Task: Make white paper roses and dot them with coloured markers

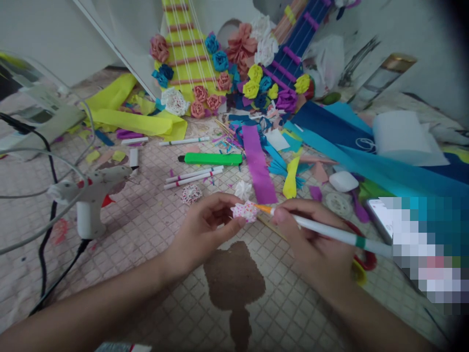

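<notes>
Between the thumb and fingers of my left hand (210,222) is a small white paper flower (245,211) speckled with pink and orange dots. My right hand (317,239) grips a white felt-tip pen (330,230) with a green band, its orange tip touching or nearly touching the flower's right side. Just behind the held flower lies a plain white paper flower (243,189). Another paper flower (191,194), dotted in dark colours, rests to the left. Two capped felt-tip pens (194,177) and a green utility knife (213,159) lie farther back.
A white hot glue gun (91,195) with cables stands at left. Two paper-flowered guitar shapes, one yellow (188,58) and one blue (293,63), lean at the back. Crepe paper scraps, a white roll (401,137) and a phone (381,220) lie right. Red-handled scissors (371,261) are partly behind my right hand.
</notes>
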Tool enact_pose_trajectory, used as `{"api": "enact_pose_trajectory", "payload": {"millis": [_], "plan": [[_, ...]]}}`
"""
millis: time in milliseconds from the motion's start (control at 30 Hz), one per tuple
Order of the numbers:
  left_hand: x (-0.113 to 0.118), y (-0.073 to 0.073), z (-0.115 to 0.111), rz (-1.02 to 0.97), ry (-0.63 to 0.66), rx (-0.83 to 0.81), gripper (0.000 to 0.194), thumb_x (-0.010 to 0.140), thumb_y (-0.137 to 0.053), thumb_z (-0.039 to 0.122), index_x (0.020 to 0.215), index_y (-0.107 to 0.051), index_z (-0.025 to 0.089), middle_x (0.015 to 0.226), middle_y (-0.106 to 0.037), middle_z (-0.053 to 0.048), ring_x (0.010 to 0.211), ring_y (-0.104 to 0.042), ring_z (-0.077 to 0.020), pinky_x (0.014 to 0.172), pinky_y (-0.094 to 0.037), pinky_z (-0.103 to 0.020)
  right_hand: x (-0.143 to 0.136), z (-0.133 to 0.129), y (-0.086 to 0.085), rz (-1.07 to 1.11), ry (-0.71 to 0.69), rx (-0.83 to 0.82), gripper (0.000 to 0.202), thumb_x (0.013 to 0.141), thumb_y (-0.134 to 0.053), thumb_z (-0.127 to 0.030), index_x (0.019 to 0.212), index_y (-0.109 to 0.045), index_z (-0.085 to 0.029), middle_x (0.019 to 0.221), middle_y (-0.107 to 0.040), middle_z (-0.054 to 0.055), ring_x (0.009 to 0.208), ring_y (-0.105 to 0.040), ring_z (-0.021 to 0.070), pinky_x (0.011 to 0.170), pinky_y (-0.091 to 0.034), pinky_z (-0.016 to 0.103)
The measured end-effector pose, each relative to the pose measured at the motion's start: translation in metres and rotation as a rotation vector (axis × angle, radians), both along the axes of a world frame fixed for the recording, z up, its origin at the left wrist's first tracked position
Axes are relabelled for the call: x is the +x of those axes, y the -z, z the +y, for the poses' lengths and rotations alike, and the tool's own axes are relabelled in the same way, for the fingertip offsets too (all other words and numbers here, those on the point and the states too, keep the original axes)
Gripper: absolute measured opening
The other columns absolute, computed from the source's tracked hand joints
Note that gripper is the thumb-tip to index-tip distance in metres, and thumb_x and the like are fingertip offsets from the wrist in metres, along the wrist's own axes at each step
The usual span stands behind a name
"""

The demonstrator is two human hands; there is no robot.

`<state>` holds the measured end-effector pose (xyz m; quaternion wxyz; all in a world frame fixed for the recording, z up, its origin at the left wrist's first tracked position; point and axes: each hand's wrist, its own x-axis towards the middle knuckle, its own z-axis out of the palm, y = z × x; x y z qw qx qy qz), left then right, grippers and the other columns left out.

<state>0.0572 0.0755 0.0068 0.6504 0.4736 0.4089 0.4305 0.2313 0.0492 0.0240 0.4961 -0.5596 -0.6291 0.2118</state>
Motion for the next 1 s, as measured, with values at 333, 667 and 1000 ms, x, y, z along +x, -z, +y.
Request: {"api": "enact_pose_trajectory", "payload": {"millis": [333,667,1000], "plan": [[0.0003,-0.0018,0.002,-0.106,-0.03,-0.102,0.019,0.069,-0.072,0.013,0.084,-0.062,0.017,0.083,-0.067,0.002,0.076,-0.062,-0.0085,0.071,-0.049,-0.019,-0.0006,-0.0016,-0.0043,-0.007,-0.026,0.014,0.003,0.079,-0.062,-0.021,0.079,-0.061,-0.024,0.062,-0.06,-0.004,0.048,-0.051,0.0094,0.044,-0.042,0.023],[-0.0016,0.0022,0.0051,-0.13,-0.049,-0.168,0.021,0.067,-0.076,0.02,0.084,-0.063,0.018,0.074,-0.066,0.003,0.066,-0.06,-0.0074,0.063,-0.045,-0.018,0.0025,-0.0026,-0.0047,-0.066,-0.07,0.011,0.005,0.079,-0.062,-0.02,0.081,-0.06,-0.025,0.061,-0.059,-0.005,0.048,-0.051,0.0087,0.043,-0.041,0.022],[-0.0012,0.0047,0.0065,-0.152,-0.053,-0.251,0.025,0.064,-0.077,0.023,0.084,-0.064,0.018,0.068,-0.067,0.002,0.061,-0.059,-0.0077,0.058,-0.042,-0.018,-0.0018,-0.0019,-0.0074,-0.092,-0.131,0.129,0.007,0.078,-0.062,-0.016,0.077,-0.059,-0.022,0.059,-0.058,-0.005,0.045,-0.048,0.0071,0.04,-0.039,0.02]]}}
